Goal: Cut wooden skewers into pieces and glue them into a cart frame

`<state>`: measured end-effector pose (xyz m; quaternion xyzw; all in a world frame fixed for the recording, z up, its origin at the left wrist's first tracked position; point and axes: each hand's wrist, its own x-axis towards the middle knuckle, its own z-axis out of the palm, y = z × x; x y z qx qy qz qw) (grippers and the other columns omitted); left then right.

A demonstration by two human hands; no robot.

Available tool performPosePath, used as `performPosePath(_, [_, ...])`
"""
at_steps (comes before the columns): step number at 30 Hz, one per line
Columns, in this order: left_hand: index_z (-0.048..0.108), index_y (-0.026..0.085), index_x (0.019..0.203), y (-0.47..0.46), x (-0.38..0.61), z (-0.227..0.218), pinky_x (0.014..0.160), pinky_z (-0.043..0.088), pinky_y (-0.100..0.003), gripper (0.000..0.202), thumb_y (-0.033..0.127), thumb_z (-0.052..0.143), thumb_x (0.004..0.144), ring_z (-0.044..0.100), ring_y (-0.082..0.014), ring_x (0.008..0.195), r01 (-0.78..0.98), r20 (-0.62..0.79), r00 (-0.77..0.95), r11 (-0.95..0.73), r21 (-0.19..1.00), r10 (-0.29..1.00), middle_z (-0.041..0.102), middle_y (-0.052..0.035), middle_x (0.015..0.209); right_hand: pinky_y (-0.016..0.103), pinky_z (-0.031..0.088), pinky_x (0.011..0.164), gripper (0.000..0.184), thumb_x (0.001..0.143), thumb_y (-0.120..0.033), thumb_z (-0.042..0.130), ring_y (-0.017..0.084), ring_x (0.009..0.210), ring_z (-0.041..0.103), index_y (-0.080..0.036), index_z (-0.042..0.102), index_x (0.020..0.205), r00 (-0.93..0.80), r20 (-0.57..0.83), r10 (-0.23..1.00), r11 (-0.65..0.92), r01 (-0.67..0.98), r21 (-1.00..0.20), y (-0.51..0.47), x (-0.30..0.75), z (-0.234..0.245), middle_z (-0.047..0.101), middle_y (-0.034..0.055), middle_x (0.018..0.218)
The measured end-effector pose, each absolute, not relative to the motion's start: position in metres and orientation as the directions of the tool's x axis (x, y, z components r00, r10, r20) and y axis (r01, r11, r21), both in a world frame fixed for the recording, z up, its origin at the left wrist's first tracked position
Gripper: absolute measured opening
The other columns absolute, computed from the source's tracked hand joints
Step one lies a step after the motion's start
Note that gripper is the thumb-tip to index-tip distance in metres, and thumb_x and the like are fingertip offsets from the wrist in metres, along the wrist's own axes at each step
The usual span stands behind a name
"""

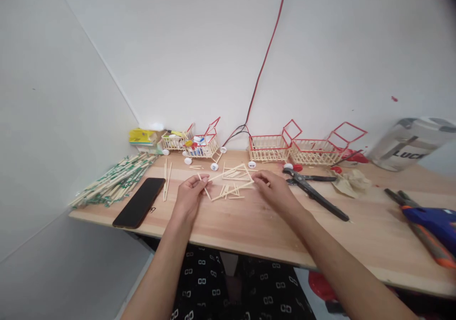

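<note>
Between my hands is a four-sided frame of thin wooden sticks (228, 192), held a little above the table. My left hand (190, 192) pinches its left side between thumb and fingers. At the opposite corner my right hand (271, 187) has its fingertips closed on the frame. Beneath and behind it lie several short cut sticks (233, 173) on the wood, some seen through the frame. Two longer loose sticks (168, 180) rest left of my left hand.
Small stick carts (270, 149) with red handles line the wall. A phone (140, 202) and wrapped chopsticks (117, 180) lie left on the table (228, 230). To the right are black shears (317, 194), crumpled brown paper (351, 183), a blue-orange tool (431, 225) and a plastic jar (409, 144).
</note>
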<state>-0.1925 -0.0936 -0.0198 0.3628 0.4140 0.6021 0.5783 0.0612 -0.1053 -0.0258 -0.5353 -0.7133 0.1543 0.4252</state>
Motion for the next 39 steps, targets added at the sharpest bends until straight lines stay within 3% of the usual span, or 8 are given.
performPosePath(5, [0.071,0.01,0.078,-0.103,-0.203,-0.02,0.058,0.046,-0.016,0.03,0.018,0.086,0.053,0.061,-0.008,0.064,-0.505,-0.074,-0.13,-0.002,0.863,0.989,0.068,-0.0026,0.073,0.028,0.041,0.075,0.013,0.088,-0.024,0.052,0.019,0.089,0.057,-0.022,0.065,0.09,-0.244,0.38,0.892,0.418,0.766,-0.489,-0.104,0.059,-0.034,0.063,0.005,0.093])
performPosePath(12, [0.071,0.008,0.079,-0.104,-0.202,-0.022,0.052,0.043,-0.016,0.028,0.016,0.084,0.056,0.06,-0.0078,0.06,-0.507,-0.093,-0.129,0.015,0.862,0.987,0.067,-0.004,0.072,0.028,0.038,0.07,0.012,0.088,-0.024,0.051,0.019,0.085,0.054,-0.02,0.058,0.08,-0.203,0.306,0.93,0.317,0.863,-0.394,-0.109,0.05,-0.026,0.061,0.006,0.09])
performPosePath(17, [0.071,0.009,0.08,-0.105,-0.202,-0.021,0.055,0.046,-0.015,0.021,0.012,0.08,0.061,0.06,-0.0076,0.061,-0.535,-0.108,-0.132,0.021,0.845,0.985,0.067,-0.0037,0.07,0.028,0.039,0.067,0.013,0.085,-0.026,0.049,0.017,0.074,0.056,-0.019,0.06,0.084,-0.047,0.299,0.953,0.243,0.707,-0.664,-0.106,0.057,-0.029,0.062,0.0024,0.077])
performPosePath(20, [0.071,0.009,0.081,-0.106,-0.202,-0.019,0.055,0.048,-0.014,0.017,0.01,0.078,0.065,0.06,-0.0066,0.06,-0.56,-0.114,-0.097,0.04,0.828,0.989,0.067,-0.0031,0.069,0.026,0.038,0.057,0.028,0.084,-0.038,0.05,0.014,0.061,0.052,-0.018,0.063,0.098,0.023,0.235,0.972,0.203,0.423,-0.883,-0.105,0.058,-0.028,0.059,0.0001,0.072])
performPosePath(23, [0.071,0.009,0.083,-0.107,-0.201,-0.018,0.056,0.049,-0.013,0.017,0.008,0.076,0.067,0.061,-0.006,0.06,-0.57,-0.113,-0.038,0.072,0.818,0.993,0.067,-0.0035,0.071,0.023,0.035,0.048,0.035,0.078,-0.05,0.06,0.01,0.053,0.044,-0.017,0.063,0.091,-0.032,0.131,0.991,0.133,0.094,-0.987,-0.108,0.048,-0.023,0.053,-0.002,0.067])
performPosePath(30, [0.071,0.009,0.087,-0.107,-0.198,-0.02,0.062,0.051,-0.014,0.019,0.009,0.076,0.069,0.063,-0.0066,0.063,-0.572,-0.095,0.063,0.114,0.812,0.993,0.07,-0.0055,0.075,0.024,0.048,0.054,0.032,0.078,-0.048,0.065,0.014,0.076,0.061,-0.022,0.057,0.093,-0.231,0.08,0.97,0.011,-0.284,-0.959,-0.119,0.018,-0.012,0.059,0.0105,0.127])
performPosePath(34, [0.07,0.009,0.088,-0.108,-0.194,-0.02,0.061,0.051,-0.014,0.021,0.011,0.077,0.068,0.063,-0.007,0.062,-0.571,-0.072,0.18,0.164,0.804,0.981,0.07,-0.0054,0.073,0.026,0.051,0.056,0.029,0.083,-0.049,0.061,0.013,0.07,0.063,-0.024,0.051,0.093,-0.374,0.041,0.927,-0.084,-0.311,-0.947,-0.121,0.01,-0.014,0.062,0.0082,0.124])
performPosePath(39, [0.07,0.009,0.088,-0.111,-0.191,-0.019,0.06,0.051,-0.016,0.022,0.013,0.078,0.068,0.065,-0.0095,0.065,-0.549,-0.054,0.239,0.181,0.816,0.97,0.07,-0.0066,0.075,0.024,0.044,0.049,0.04,0.082,-0.06,0.057,0.012,0.052,0.054,-0.022,0.045,0.08,-0.49,-0.049,0.87,-0.115,-0.104,-0.988,-0.125,0.005,-0.022,0.063,0.0006,0.07])
